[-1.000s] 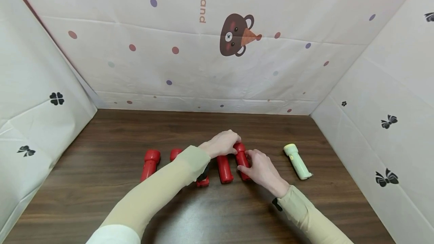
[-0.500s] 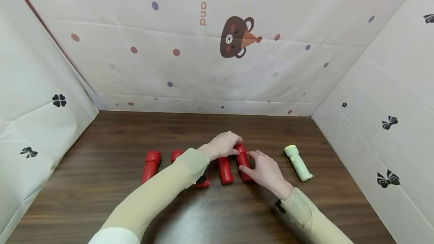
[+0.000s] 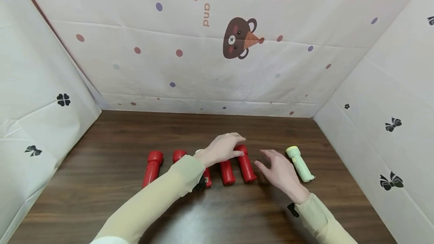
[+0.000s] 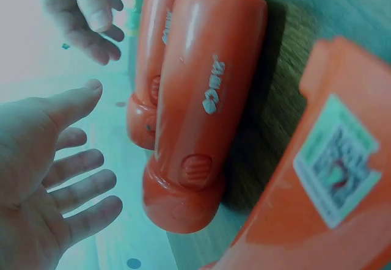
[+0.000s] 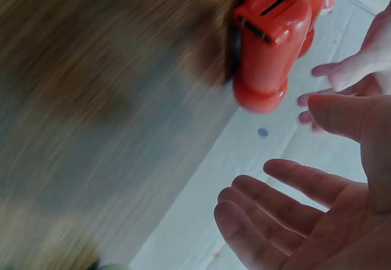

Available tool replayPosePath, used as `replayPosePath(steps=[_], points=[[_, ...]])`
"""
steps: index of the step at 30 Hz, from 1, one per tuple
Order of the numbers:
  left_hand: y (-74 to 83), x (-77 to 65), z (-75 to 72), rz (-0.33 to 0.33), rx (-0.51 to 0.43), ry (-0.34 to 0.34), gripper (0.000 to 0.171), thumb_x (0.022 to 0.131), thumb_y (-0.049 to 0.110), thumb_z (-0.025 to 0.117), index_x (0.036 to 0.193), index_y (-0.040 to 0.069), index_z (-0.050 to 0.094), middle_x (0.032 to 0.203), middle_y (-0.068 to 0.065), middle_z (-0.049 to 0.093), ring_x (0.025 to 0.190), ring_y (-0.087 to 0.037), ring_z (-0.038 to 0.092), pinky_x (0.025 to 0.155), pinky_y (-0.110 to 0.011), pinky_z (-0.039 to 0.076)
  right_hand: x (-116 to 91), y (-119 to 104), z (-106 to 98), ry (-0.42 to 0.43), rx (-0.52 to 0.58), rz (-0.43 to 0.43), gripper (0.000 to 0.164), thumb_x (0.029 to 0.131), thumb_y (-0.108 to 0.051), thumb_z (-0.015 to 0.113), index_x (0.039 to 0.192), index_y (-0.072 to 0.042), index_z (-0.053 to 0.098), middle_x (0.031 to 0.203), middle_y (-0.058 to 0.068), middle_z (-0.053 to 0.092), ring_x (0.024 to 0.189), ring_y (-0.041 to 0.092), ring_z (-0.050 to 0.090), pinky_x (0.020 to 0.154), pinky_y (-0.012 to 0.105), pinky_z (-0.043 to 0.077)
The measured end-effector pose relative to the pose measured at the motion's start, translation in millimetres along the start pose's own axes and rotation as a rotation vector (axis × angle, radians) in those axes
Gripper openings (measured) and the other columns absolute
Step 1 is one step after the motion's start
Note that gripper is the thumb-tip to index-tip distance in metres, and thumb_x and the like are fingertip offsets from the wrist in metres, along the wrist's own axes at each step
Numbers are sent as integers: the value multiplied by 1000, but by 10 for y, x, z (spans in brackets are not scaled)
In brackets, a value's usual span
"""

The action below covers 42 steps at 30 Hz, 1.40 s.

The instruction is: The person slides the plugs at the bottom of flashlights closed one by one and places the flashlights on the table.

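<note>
The rightmost red flashlight [image 3: 247, 166] lies on the wooden table with its head pointing away. Over its head end hovers my left hand [image 3: 221, 149], fingers loosely spread and holding nothing; the left wrist view shows a gap beside the flashlights. My right hand [image 3: 279, 169] is apart from it, between that flashlight and a pale green flashlight [image 3: 300, 165], with fingers open. Another red flashlight [image 3: 227, 172] lies just left of the rightmost one. Farther left, a red flashlight with a code sticker [image 4: 337, 163] is partly hidden by my left wrist.
Two more red flashlights lie left, a partly covered one [image 3: 178, 155] and the leftmost one [image 3: 152, 169], beside my left forearm. The brown table [image 3: 135, 131] meets a printed cloth backdrop [image 3: 190, 67] behind, with cloth walls at both sides.
My right hand has let go of the rightmost red flashlight and moved right, toward the green one. The left hand's fingers have lifted a little off that flashlight's head.
</note>
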<state>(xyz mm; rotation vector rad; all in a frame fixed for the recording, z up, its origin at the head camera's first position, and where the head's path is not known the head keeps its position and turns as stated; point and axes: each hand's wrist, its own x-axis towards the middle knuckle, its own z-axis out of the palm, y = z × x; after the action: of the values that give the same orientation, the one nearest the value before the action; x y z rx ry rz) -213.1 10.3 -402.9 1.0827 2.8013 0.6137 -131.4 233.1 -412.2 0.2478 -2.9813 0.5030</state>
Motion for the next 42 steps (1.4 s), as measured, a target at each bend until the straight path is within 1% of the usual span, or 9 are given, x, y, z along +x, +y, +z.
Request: replayPosePath(steps=[9,13,18,23,28,31,35,38,42], points=[[57,-124,-17,-37,-75,44,58,100,38,72,152,18,57,153,-2,61,141,-18,59,115,-36,54,-58,236,-95,60,-50,36,54,96,-29,75,139,3,64,140,28,66,127,47,65,101,62,56],[76,-167,-8,-41,-111,60,58,101,38,71,153,20,56,154,-1,60,141,-18,60,113,-37,55,-80,353,-145,74,-67,68,56,98,-30,73,142,2,62,144,27,63,130,48,62,97,66,56],[132,-218,2,-45,-165,85,57,101,38,71,153,20,56,155,-1,59,141,-19,59,113,-39,55,-112,522,-189,84,-102,90,58,99,-32,70,145,2,59,146,30,59,130,52,58,85,69,57],[204,-239,32,-31,-199,114,59,101,39,71,154,21,54,155,-1,59,141,-20,60,111,-41,57,-126,662,-214,103,-133,116,60,99,-30,69,147,3,55,147,33,56,128,55,56,82,72,56],[265,-243,79,-18,-204,130,60,100,39,72,154,21,54,155,0,59,141,-19,60,109,-39,58,-136,792,-205,120,-139,157,62,99,-30,69,148,4,53,145,35,55,125,56,57,81,73,54],[299,-244,110,-16,-205,130,60,100,39,72,154,22,54,155,0,59,141,-18,60,109,-37,58,-159,856,-201,102,-143,189,65,99,-30,68,150,5,50,143,38,55,120,57,58,79,71,54],[339,-245,140,-17,-209,130,60,100,40,72,154,23,54,155,1,60,141,-17,60,107,-36,59,-177,931,-208,70,-142,215,66,98,-31,67,148,8,49,130,41,59,105,56,63,72,66,54],[360,-252,161,-22,-211,126,60,100,40,72,155,24,54,155,1,59,141,-16,59,107,-33,59,-171,967,-215,38,-139,226,64,99,-32,67,144,10,49,116,38,63,91,49,66,65,59,54],[386,-267,174,-23,-216,125,61,99,41,72,155,25,53,156,2,58,142,-16,59,106,-31,59,-155,991,-222,-13,-141,244,55,99,-31,67,132,10,54,99,28,64,77,36,63,58,48,50]])
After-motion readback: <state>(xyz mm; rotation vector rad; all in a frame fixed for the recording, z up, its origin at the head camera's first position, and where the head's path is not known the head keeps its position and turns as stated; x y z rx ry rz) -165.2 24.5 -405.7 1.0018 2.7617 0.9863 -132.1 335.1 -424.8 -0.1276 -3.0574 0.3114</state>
